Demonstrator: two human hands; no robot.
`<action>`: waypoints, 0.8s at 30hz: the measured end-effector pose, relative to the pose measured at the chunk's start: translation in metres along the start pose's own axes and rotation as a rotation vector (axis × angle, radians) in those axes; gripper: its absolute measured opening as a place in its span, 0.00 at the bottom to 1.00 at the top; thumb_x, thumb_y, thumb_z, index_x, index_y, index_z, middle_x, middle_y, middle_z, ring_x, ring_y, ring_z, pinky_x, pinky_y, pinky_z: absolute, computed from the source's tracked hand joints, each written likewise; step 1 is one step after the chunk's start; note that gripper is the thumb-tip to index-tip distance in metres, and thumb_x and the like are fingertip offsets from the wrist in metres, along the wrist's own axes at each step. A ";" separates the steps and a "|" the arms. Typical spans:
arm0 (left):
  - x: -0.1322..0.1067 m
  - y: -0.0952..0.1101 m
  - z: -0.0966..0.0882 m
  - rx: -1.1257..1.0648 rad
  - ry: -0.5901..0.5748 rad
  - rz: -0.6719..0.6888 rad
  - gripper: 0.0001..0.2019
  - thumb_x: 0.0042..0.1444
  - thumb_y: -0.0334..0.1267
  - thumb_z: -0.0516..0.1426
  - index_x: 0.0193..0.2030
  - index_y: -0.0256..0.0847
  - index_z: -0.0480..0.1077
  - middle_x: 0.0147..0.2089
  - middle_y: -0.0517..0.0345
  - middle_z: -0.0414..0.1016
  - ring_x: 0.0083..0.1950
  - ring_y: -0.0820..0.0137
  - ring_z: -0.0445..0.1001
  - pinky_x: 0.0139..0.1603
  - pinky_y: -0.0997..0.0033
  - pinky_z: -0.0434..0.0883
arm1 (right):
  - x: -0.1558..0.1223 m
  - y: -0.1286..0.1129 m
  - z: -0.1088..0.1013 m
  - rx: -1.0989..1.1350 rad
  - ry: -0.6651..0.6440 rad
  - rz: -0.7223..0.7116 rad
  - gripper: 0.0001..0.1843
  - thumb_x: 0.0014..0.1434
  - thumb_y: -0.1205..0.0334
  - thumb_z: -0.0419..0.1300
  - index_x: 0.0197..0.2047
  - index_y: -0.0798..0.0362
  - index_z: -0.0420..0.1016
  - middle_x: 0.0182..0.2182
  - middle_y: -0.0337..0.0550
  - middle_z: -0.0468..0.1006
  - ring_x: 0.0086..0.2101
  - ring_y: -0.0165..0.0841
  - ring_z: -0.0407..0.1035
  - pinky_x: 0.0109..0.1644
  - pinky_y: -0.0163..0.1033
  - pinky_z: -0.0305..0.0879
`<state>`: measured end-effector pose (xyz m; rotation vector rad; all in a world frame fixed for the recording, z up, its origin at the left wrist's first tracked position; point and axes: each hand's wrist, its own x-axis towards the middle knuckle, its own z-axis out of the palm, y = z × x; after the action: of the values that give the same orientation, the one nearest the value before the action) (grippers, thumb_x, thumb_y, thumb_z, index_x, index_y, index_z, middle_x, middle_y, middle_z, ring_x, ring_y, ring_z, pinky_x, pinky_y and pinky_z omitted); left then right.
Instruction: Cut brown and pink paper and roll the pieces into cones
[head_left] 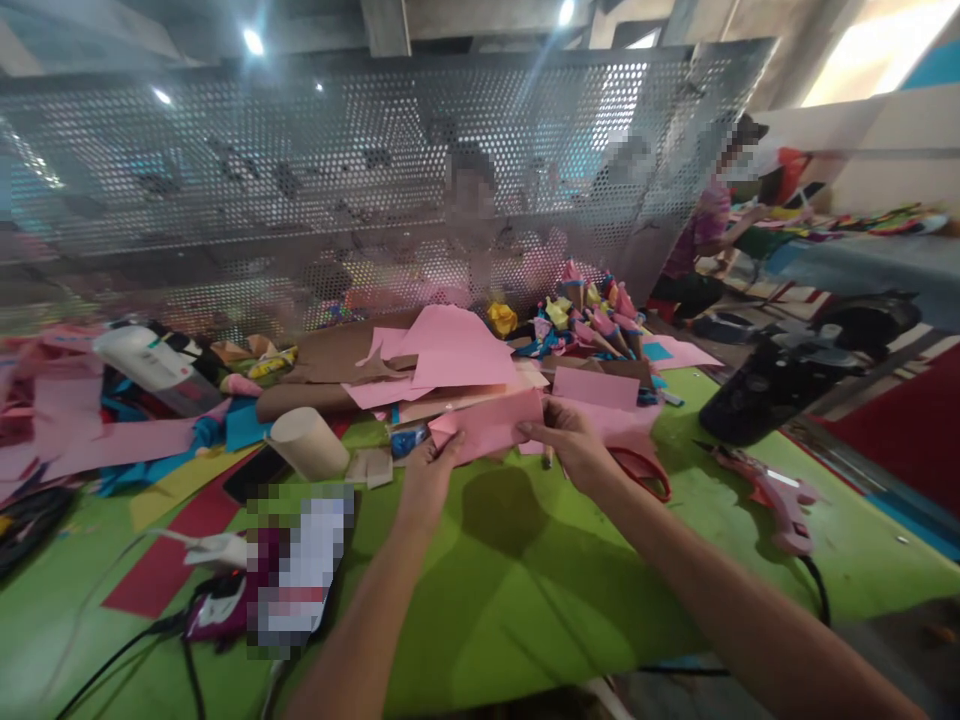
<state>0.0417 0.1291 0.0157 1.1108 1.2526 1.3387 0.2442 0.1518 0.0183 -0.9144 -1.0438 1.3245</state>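
Both my hands hold a small pink paper piece (491, 424) above the green table cover (525, 590). My left hand (429, 478) pinches its left end, fingers closed on the paper. My right hand (574, 445) grips the right end, thumb on top. Red-handled scissors (641, 470) lie just under my right hand. Pink sheets (457, 355) and brown card (337, 375) are piled behind the held piece.
A pink glue gun (780, 500) lies at the right, its cable running off the edge. A cardboard roll (307, 443), coloured paper scraps (172, 440), paper cones (592, 320) and cables (150, 640) crowd the left and back. Other people sit behind a perforated metal screen (300, 180).
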 end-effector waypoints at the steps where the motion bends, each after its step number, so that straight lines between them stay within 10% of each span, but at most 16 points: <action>1: -0.001 0.000 0.000 -0.002 -0.004 -0.001 0.17 0.47 0.52 0.67 0.31 0.39 0.78 0.33 0.55 0.83 0.41 0.60 0.79 0.47 0.63 0.71 | 0.000 0.000 0.000 -0.002 -0.001 0.001 0.21 0.37 0.55 0.78 0.31 0.52 0.75 0.27 0.37 0.78 0.28 0.30 0.70 0.36 0.37 0.68; 8: -0.004 0.006 0.003 -0.067 -0.032 -0.011 0.17 0.49 0.52 0.67 0.35 0.39 0.79 0.36 0.53 0.83 0.50 0.57 0.79 0.54 0.60 0.70 | -0.002 0.000 0.001 -0.008 0.001 -0.005 0.20 0.37 0.56 0.78 0.33 0.52 0.77 0.27 0.37 0.79 0.30 0.32 0.71 0.38 0.38 0.68; 24: -0.010 0.011 0.003 0.263 0.092 0.229 0.19 0.57 0.54 0.61 0.23 0.43 0.70 0.16 0.64 0.63 0.21 0.71 0.62 0.28 0.70 0.57 | -0.005 0.002 0.004 -0.007 0.021 -0.008 0.19 0.38 0.56 0.77 0.32 0.50 0.76 0.29 0.38 0.79 0.30 0.32 0.71 0.37 0.38 0.68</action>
<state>0.0450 0.1195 0.0263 1.4243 1.4329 1.4360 0.2401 0.1470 0.0167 -0.9267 -1.0353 1.3025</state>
